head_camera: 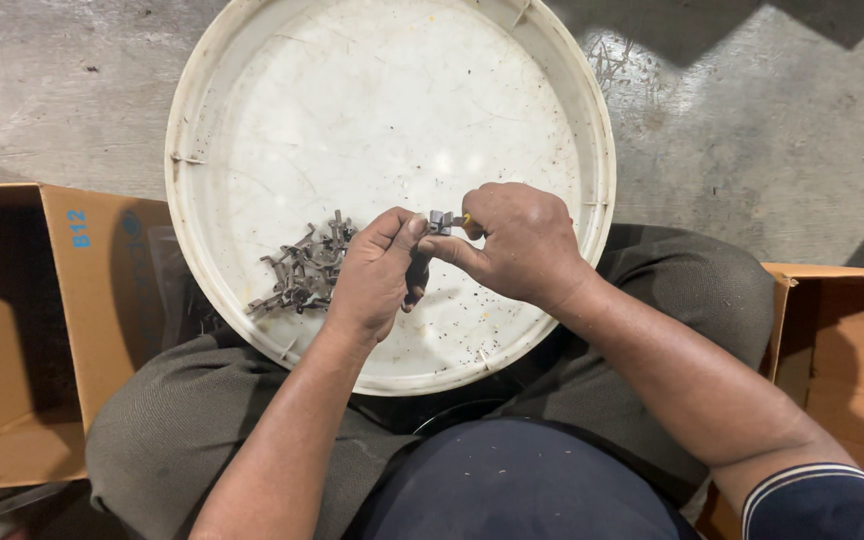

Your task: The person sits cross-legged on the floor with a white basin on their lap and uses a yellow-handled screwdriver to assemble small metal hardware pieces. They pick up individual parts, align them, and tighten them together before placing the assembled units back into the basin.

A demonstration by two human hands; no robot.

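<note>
Seated on a concrete floor (742, 130), I pinch a small grey metal clip (440, 222) between the fingertips of my left hand (377, 270) and my right hand (517, 245), both closed on it above the middle of a round white tray (192, 110) resting on my lap. A heap of similar metal clips (302, 270) lies near the tray's lower-left rim. Open cardboard boxes stand at my left (82, 300) and right (842, 340).
</note>
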